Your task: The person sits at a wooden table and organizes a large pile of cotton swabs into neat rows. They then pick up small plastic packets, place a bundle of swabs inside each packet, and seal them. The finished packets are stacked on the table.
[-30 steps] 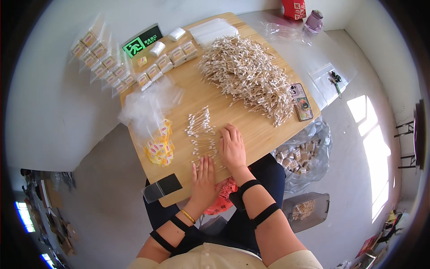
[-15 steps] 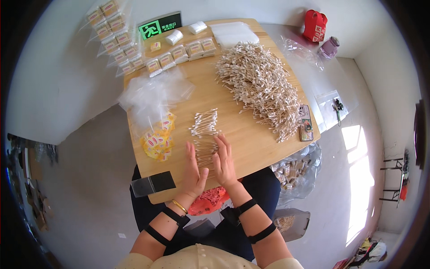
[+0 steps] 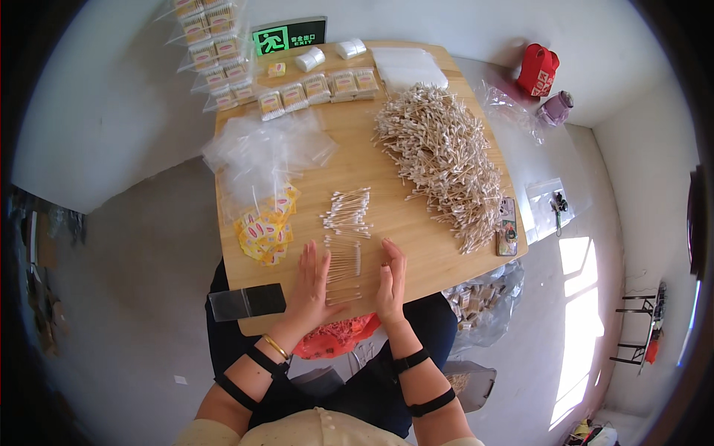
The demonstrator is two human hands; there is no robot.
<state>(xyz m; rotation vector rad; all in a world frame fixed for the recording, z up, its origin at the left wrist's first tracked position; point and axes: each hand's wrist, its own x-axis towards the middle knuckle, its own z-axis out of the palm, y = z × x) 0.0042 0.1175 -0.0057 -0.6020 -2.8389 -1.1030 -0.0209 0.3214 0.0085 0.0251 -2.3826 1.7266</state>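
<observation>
A column of cotton swabs (image 3: 344,262) lies crosswise on the wooden table in front of me, its near part spread thin and its far part heaped more loosely. At its left ends rests my left hand (image 3: 309,288), fingers stretched forward and thumb pointing toward the nearest swabs. My right hand (image 3: 391,284) stands on edge a little to the right of the column, fingers straight, with a gap between it and the swabs. Neither hand holds anything. Beyond, to the right, a large pile of cotton swabs (image 3: 439,160) covers much of the table.
Clear plastic bags (image 3: 260,152) and yellow paper labels (image 3: 266,232) lie on the left. Packed swab bags (image 3: 316,89) line the back. A phone (image 3: 506,230) sits at the right edge, a dark flat case (image 3: 265,299) at the near left. A red bag (image 3: 335,338) hangs below the front edge.
My right hand has drawn away to the right from the swabs. My left hand has shifted slightly nearer and left. The near swabs look more evenly lined up, and the view has tilted.
</observation>
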